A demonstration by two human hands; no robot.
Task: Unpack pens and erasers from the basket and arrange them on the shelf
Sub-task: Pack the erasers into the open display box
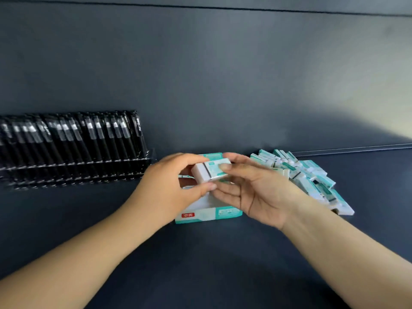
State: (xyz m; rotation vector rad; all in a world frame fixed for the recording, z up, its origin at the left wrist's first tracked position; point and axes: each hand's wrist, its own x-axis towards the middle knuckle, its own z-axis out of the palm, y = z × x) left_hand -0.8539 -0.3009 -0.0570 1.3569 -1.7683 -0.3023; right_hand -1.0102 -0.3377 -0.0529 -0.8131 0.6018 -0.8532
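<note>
Reaching in from the near edge over the dark shelf (pixel 211 264), two bare forearms. Lying just beyond them, partly under the hands, an open teal-and-white carton (pixel 207 215) with a red label on its near wall. Hovering above that carton, a white eraser (pixel 210 171) in a teal sleeve, being gripped from both sides: left hand (pixel 169 190) curling thumb and fingers round its left end, right hand (pixel 256 192) pinching its right end with thumb on top and fingers beneath. Spilling across the shelf just right of the hands, a loose pile of erasers (pixel 307 177). Standing farther back on the left, black pens (pixel 73 139) leaning in a row in a clear rack (pixel 78 168), against the dark back wall (pixel 223 74).
</note>
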